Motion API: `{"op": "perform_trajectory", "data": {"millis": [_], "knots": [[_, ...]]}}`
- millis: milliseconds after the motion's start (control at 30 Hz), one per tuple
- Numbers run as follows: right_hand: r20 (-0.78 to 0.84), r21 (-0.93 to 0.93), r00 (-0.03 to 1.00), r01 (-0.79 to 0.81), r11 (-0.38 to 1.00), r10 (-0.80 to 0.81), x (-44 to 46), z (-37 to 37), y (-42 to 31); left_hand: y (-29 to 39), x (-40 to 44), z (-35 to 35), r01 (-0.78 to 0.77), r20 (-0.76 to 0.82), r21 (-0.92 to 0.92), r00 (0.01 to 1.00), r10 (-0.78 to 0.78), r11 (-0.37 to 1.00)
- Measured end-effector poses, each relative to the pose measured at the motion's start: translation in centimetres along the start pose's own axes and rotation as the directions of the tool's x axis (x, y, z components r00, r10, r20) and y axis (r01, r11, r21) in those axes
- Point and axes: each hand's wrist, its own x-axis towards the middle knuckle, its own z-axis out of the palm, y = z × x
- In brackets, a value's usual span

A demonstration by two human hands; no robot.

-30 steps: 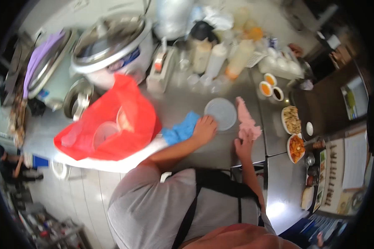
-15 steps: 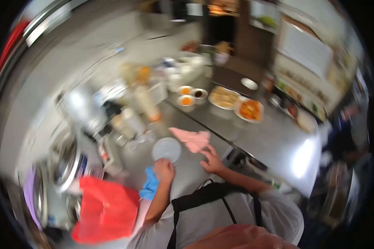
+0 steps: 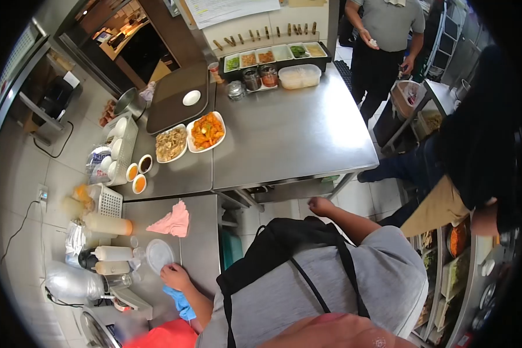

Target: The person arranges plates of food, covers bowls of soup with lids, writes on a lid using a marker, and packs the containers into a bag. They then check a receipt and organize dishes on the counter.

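My left hand (image 3: 175,276) rests at the lower edge of a round translucent lid (image 3: 159,256) on the steel counter, its fingers bent; whether they grip the lid is unclear. A blue cloth (image 3: 180,301) lies just below that hand. My right hand (image 3: 320,206) is off the counter, over the floor gap beside the steel table, with fingers curled in and nothing seen in them. The pink cloth (image 3: 171,220) lies on the counter above the lid, touched by neither hand.
Two filled dishes (image 3: 206,132) and small sauce cups (image 3: 139,184) stand on the steel table (image 3: 290,133). Squeeze bottles (image 3: 113,253) line the wall side. One person (image 3: 388,35) stands beyond the table; another person in black (image 3: 475,139) is at the right.
The view has swung to the right, bringing the far table and two people into sight. My right hand has left the pink cloth and closed; my left hand stays by the lid.
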Motion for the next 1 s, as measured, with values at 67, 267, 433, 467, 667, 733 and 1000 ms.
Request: {"op": "perform_trajectory", "data": {"millis": [67,267,433,467,667,733,1000], "knots": [[0.122,-0.161,0.989,-0.064,0.985,0.085,-2.0,0.3,4.3,0.1,0.1,0.3,0.016,-0.008,0.035,1.000,-0.016,0.999],[0.445,-0.162,0.872,-0.147,0.976,0.205,-4.4,1.1,10.8,0.9,-0.1,-0.2,0.060,-0.016,0.096,0.998,-0.059,0.994],[0.410,-0.248,0.879,-0.149,0.957,0.243,-5.1,-2.0,10.4,0.7,0.0,0.1,0.075,-0.028,0.126,0.997,-0.072,0.989],[0.385,-0.240,0.891,-0.156,0.958,0.241,-5.0,-2.5,10.8,0.9,0.1,-0.1,0.086,-0.028,0.125,0.996,-0.084,0.988],[0.345,-0.233,0.903,-0.180,0.956,0.254,-4.8,-4.8,12.4,0.9,-0.1,-0.1,0.130,-0.009,0.115,0.991,-0.130,0.985],[0.230,-0.120,0.970,-0.055,0.991,0.082,-5.0,-4.0,13.1,1.4,0.1,-0.5,0.151,-0.006,0.102,0.988,-0.152,0.983],[-0.001,0.217,0.949,0.308,0.926,-0.315,-2.5,-8.3,-5.3,0.7,0.0,0.0,0.116,-0.011,0.125,0.993,-0.116,0.985]]}}
